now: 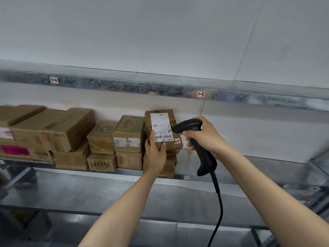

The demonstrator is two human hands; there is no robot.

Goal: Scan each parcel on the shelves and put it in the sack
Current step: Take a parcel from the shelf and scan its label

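Note:
A small brown cardboard parcel (162,129) with a white barcode label facing me sits at the right end of a row of parcels on the metal shelf (231,168). My left hand (155,154) grips its lower edge, thumb on the label's bottom. My right hand (204,138) holds a black corded barcode scanner (197,145) by the handle, its head pointing left at the parcel's label from close by. Another box (168,166) lies under the held parcel. No sack is in view.
Several more brown boxes (101,138) are stacked along the shelf to the left, up to a large one (53,129). The shelf's right part is bare metal. An upper shelf rail (160,88) with tags runs overhead. The scanner cable (218,207) hangs down past a lower shelf.

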